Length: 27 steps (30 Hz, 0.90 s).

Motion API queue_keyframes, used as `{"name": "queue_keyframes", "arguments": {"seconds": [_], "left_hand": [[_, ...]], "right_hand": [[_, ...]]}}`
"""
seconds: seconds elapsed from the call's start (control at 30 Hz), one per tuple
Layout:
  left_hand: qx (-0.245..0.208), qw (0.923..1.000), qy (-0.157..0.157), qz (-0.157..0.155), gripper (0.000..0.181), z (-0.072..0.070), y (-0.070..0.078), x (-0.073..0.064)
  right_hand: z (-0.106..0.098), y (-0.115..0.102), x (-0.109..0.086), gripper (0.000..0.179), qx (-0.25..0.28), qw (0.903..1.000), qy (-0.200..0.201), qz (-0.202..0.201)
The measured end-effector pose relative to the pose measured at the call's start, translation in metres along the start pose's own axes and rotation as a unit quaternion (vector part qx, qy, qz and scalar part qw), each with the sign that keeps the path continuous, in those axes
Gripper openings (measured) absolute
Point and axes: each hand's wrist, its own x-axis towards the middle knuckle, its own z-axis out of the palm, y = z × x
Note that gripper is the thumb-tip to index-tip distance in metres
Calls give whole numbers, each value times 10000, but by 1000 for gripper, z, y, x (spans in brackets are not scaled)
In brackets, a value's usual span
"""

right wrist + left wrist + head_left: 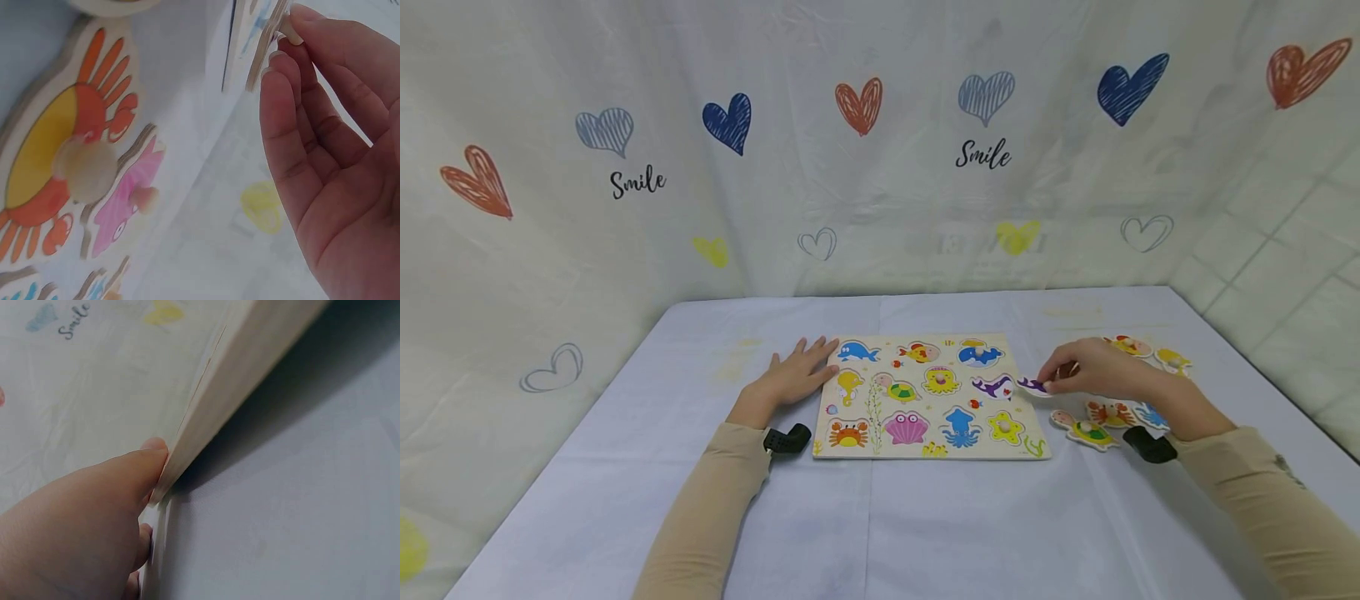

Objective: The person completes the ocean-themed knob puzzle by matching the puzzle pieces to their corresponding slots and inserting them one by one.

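Note:
A flat wooden sea-animal puzzle board (951, 454) lies on the table. At its left edge rests my left hand (792, 375), fingers spread and straight; the left wrist view shows the thumb (134, 469) against the board's side. My right hand (1093, 368) pinches a purple-and-white whale puzzle piece (1032, 386) by its small knob (290, 31). That piece is held just off the board's right edge, beside the printed purple whale (992, 387). Knobs show on the blue whale (979, 354) and yellow star (1005, 427) in the board.
Loose knobbed pieces lie right of the board: a turtle (1088, 432), a crab (47, 144), a pink piece (128, 200), a red-and-yellow fish (1129, 345) and a yellow piece (1172, 360). The right forearm covers part of this pile. A white curtain (910, 183) hangs behind the table.

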Motion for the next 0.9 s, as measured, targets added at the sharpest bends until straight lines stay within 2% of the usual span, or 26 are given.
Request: {"name": "queue_keyframes", "arguments": {"seconds": [0.67, 0.9], "left_hand": [[-18, 10000, -10, -14, 68, 0, 1, 1], [-9, 10000, -16, -42, 68, 0, 0, 2]], "right_hand": [[9, -17, 22, 12, 42, 9994, -246, -244], [11, -21, 27, 8, 226, 9985, -288, -407]]}}
